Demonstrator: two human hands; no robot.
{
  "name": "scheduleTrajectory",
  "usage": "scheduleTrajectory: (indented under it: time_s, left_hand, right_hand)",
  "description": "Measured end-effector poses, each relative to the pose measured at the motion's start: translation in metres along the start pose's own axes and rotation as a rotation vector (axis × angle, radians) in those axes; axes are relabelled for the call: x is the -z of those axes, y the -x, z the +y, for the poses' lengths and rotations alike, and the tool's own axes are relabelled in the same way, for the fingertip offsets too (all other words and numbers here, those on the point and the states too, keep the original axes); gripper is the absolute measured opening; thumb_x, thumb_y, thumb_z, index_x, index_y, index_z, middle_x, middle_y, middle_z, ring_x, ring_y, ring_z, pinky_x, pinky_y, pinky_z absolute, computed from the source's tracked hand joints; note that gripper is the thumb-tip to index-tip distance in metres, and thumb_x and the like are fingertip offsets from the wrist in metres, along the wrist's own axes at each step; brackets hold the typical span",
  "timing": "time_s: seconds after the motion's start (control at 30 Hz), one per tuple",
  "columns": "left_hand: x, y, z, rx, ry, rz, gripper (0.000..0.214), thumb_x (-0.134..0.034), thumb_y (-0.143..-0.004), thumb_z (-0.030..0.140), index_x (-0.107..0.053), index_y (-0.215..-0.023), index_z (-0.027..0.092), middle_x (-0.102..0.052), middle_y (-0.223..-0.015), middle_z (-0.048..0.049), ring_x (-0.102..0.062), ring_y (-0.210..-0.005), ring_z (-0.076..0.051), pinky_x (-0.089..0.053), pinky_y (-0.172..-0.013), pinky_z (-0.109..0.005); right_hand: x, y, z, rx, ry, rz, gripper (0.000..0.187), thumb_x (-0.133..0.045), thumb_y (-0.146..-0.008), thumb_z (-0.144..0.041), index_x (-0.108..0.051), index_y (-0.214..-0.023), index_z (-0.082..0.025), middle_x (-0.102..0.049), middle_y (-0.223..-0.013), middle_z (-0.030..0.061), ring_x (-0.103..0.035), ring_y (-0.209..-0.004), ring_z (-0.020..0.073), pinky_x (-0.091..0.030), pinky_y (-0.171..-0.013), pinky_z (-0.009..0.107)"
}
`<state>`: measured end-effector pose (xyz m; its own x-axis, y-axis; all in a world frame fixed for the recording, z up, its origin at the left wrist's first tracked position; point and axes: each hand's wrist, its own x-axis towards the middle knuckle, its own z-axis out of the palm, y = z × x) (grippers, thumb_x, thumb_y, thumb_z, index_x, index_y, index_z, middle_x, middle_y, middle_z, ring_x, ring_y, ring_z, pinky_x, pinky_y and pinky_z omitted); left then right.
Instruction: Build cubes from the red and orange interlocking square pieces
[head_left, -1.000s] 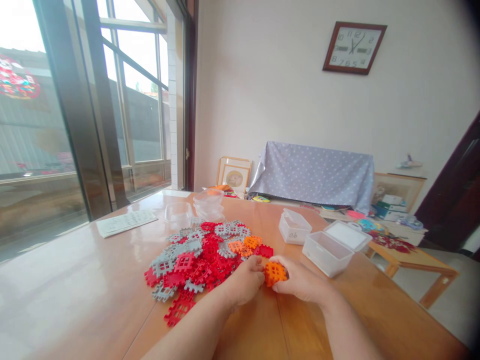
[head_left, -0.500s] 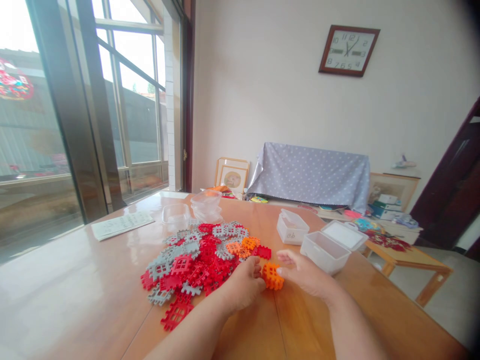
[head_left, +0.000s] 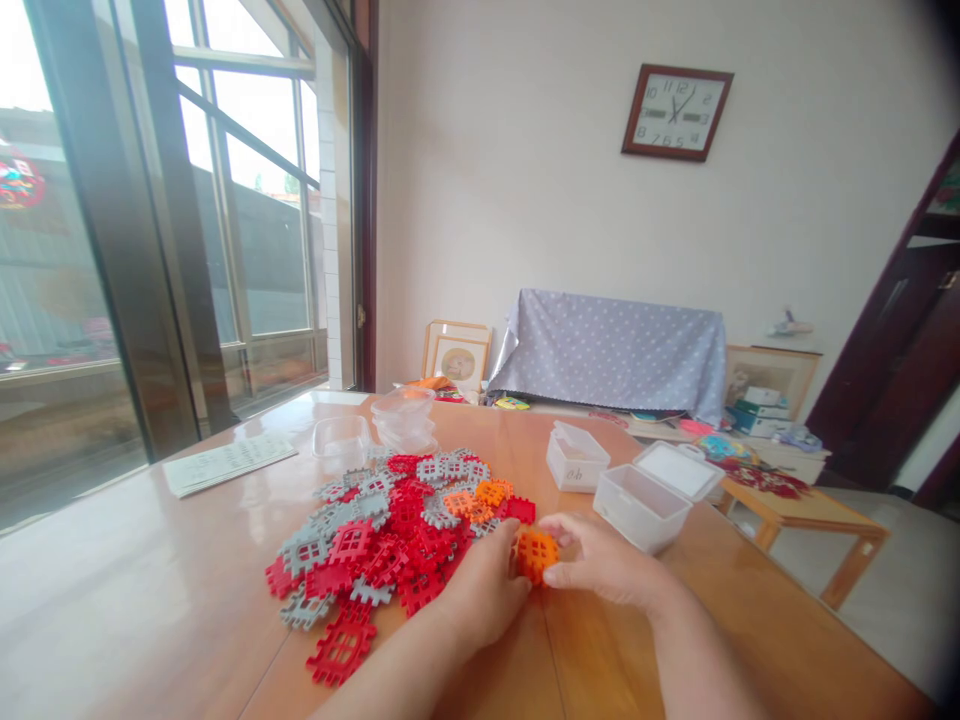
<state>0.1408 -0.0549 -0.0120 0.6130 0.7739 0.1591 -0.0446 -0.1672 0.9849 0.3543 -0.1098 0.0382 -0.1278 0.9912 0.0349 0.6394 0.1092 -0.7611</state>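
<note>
Between my two hands is an orange interlocking plastic block [head_left: 537,556] with a lattice face and notched edges, held just above the table. My left hand [head_left: 489,580] grips its left side, with the fingertips partly hidden behind it. On the block's right side, the thumb and fingers of my right hand [head_left: 600,562] close on its edge. Left of my hands spreads a pile of red [head_left: 409,508] and grey [head_left: 307,548] notched window pieces. A few loose orange pieces [head_left: 491,492] lie at the pile's right end.
Two translucent lidded boxes, one with writing [head_left: 576,458] and one with its lid raised [head_left: 643,508], stand at the right. Clear plastic tubs [head_left: 405,418] and paper sheets [head_left: 229,464] are at the back left. A small wooden table [head_left: 817,515] stands beyond.
My right hand has closed in on the orange block, and both hands now hold it. The whole view has shifted slightly, so the scene sits a little further left.
</note>
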Motion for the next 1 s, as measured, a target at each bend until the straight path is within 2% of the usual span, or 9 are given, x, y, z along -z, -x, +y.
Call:
scheduleTrajectory:
  time_s: [0.1,0.2,0.37,0.43,0.47,0.57,0.7,0.83,1.0]
  left_hand:
    - [-0.001,0.001,0.005,0.0,0.021,0.009,0.051,-0.071,-0.067,0.01,-0.061,-0.115,0.025,-0.068,-0.109,-0.0068,-0.06,-0.108,-0.026,-0.047,-0.091,-0.032]
    - [-0.001,0.002,0.007,-0.007,0.009,0.002,0.05,-0.07,-0.067,0.01,-0.061,-0.114,0.024,-0.069,-0.108,-0.0072,-0.06,-0.109,-0.027,-0.047,-0.093,-0.033]
    - [0.0,0.004,0.015,-0.055,-0.077,0.023,0.041,-0.065,-0.071,0.011,-0.064,-0.11,0.021,-0.069,-0.105,-0.0075,-0.061,-0.104,-0.026,-0.046,-0.095,-0.034]
    - [0.0,0.005,0.02,-0.053,-0.083,0.018,0.035,-0.063,-0.073,0.012,-0.066,-0.107,0.02,-0.07,-0.101,-0.0069,-0.061,-0.103,-0.025,-0.046,-0.095,-0.034]
    - [-0.001,0.005,0.023,-0.042,-0.071,0.014,0.033,-0.063,-0.075,0.013,-0.066,-0.107,0.019,-0.071,-0.1,-0.0066,-0.061,-0.103,-0.025,-0.046,-0.096,-0.034]
    - [-0.003,0.008,0.032,0.035,0.038,0.001,0.033,-0.063,-0.079,0.019,-0.066,-0.112,0.017,-0.071,-0.106,-0.0076,-0.061,-0.111,-0.026,-0.044,-0.102,-0.038]
    - [-0.004,0.015,0.045,0.192,0.27,0.039,0.052,-0.068,-0.083,0.039,-0.062,-0.128,0.015,-0.065,-0.13,-0.0127,-0.05,-0.133,-0.029,-0.033,-0.116,-0.043]
    - [-0.006,0.023,0.063,0.295,0.44,-0.001,0.068,-0.062,-0.086,0.061,-0.055,-0.138,0.018,-0.047,-0.152,-0.0112,-0.03,-0.149,-0.027,-0.021,-0.123,-0.044]
    - [-0.012,0.026,0.083,0.368,0.483,-0.114,0.075,-0.046,-0.088,0.073,-0.053,-0.141,0.02,-0.04,-0.158,-0.0076,-0.015,-0.153,-0.029,-0.004,-0.126,-0.05]
  right_hand:
    - [-0.001,0.001,-0.009,0.022,0.037,-0.017,0.043,-0.076,-0.072,-0.033,-0.068,-0.113,-0.023,-0.07,-0.112,0.0045,-0.062,-0.107,0.0266,-0.047,-0.096,0.039]
    - [-0.003,0.002,-0.015,0.004,0.042,0.0,0.038,-0.074,-0.071,-0.03,-0.068,-0.109,-0.023,-0.071,-0.109,0.0035,-0.062,-0.104,0.0257,-0.048,-0.094,0.038]
    - [-0.002,0.0,-0.01,-0.008,-0.008,0.005,0.049,-0.077,-0.069,-0.034,-0.066,-0.116,-0.023,-0.069,-0.118,0.0061,-0.061,-0.109,0.0275,-0.047,-0.097,0.039]
    - [0.0,-0.001,-0.003,-0.055,-0.027,0.077,0.051,-0.074,-0.072,-0.036,-0.063,-0.12,-0.022,-0.067,-0.122,0.008,-0.061,-0.111,0.0266,-0.047,-0.095,0.038]
    - [0.002,-0.002,0.0,-0.097,-0.02,0.129,0.046,-0.07,-0.075,-0.036,-0.063,-0.118,-0.021,-0.068,-0.119,0.0083,-0.062,-0.108,0.0251,-0.048,-0.092,0.036]
    - [0.007,-0.002,0.009,-0.254,0.038,0.207,0.023,-0.053,-0.082,-0.03,-0.065,-0.098,-0.018,-0.072,-0.093,0.005,-0.065,-0.084,0.0181,-0.048,-0.072,0.027]
    - [0.008,0.002,0.012,-0.358,0.089,0.037,0.017,-0.049,-0.081,-0.027,-0.063,-0.082,-0.019,-0.07,-0.073,0.0017,-0.061,-0.058,0.0123,-0.04,-0.053,0.021]
    - [0.002,0.004,0.005,-0.322,0.154,-0.118,0.011,-0.054,-0.076,-0.026,-0.062,-0.073,-0.019,-0.069,-0.068,0.0009,-0.061,-0.054,0.0118,-0.039,-0.048,0.019]
    - [-0.002,0.003,-0.005,-0.3,0.202,-0.166,0.011,-0.058,-0.072,-0.022,-0.06,-0.063,-0.018,-0.066,-0.062,0.0005,-0.061,-0.053,0.012,-0.037,-0.046,0.018]
